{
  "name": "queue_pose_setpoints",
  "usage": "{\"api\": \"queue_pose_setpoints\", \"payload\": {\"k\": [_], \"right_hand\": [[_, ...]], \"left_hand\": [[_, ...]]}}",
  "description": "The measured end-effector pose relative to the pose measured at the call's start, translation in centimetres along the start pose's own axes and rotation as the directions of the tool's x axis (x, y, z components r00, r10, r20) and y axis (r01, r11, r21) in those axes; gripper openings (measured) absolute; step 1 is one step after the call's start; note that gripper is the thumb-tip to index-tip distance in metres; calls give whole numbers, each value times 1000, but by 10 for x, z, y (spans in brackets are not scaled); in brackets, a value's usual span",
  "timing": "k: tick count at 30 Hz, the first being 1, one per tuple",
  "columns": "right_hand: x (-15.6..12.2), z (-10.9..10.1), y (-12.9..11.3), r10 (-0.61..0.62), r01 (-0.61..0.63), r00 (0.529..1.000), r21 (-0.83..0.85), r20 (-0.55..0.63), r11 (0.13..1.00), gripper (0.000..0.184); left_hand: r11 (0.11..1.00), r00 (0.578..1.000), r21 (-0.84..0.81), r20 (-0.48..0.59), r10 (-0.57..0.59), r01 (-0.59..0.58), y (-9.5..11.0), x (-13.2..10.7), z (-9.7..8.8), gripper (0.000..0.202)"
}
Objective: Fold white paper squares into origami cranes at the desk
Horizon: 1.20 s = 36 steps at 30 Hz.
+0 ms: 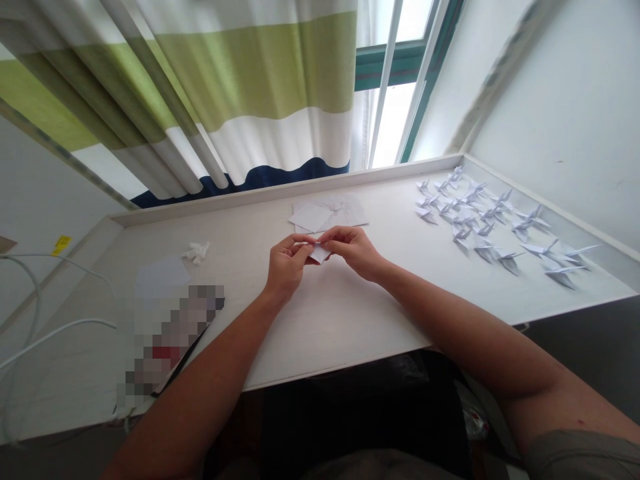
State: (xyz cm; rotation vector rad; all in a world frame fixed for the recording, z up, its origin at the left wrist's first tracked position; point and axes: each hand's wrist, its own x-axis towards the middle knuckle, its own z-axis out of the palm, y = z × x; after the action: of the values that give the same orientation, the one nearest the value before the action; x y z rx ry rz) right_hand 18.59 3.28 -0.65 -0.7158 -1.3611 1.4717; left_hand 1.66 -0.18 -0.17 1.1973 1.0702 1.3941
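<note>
My left hand and my right hand meet over the middle of the white table. Both pinch a small folded piece of white paper between their fingertips, just above the tabletop. A stack of white paper squares lies right behind my hands. Several finished white paper cranes stand in rows on the right part of the table.
A crumpled scrap of white paper lies to the left. A blurred-out flat object and a white sheet sit near the left front edge. White cables run off the left side. Curtain and window stand behind the table.
</note>
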Motion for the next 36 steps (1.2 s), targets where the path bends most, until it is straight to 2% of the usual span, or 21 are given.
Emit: {"api": "queue_pose_setpoints", "payload": {"k": [3, 6, 11, 15, 25, 36], "right_hand": [[-1, -1, -4, -14, 14, 1000, -41, 6, 999, 10], [-2, -3, -6, -29, 30, 999, -41, 23, 999, 9], [0, -5, -3, -53, 53, 999, 0, -9, 999, 30], [1, -8, -1, -46, 43, 999, -82, -28, 996, 43], [2, -12, 3, -82, 79, 997, -157, -13, 984, 35], [0, -10, -1, -97, 97, 995, -162, 9, 982, 41]], "left_hand": [[999, 999, -23, 23, -32, 32, 2, -1, 0, 25], [1000, 999, 18, 45, 13, -14, 2, -1, -1, 32], [989, 992, 92, 44, 115, -118, 0, -1, -4, 43], [986, 992, 113, 38, 121, -124, -2, 1, -6, 48], [995, 997, 71, 36, 61, -63, -2, 3, -6, 48], [993, 995, 85, 53, 81, -85, 1, 4, -8, 45]]}}
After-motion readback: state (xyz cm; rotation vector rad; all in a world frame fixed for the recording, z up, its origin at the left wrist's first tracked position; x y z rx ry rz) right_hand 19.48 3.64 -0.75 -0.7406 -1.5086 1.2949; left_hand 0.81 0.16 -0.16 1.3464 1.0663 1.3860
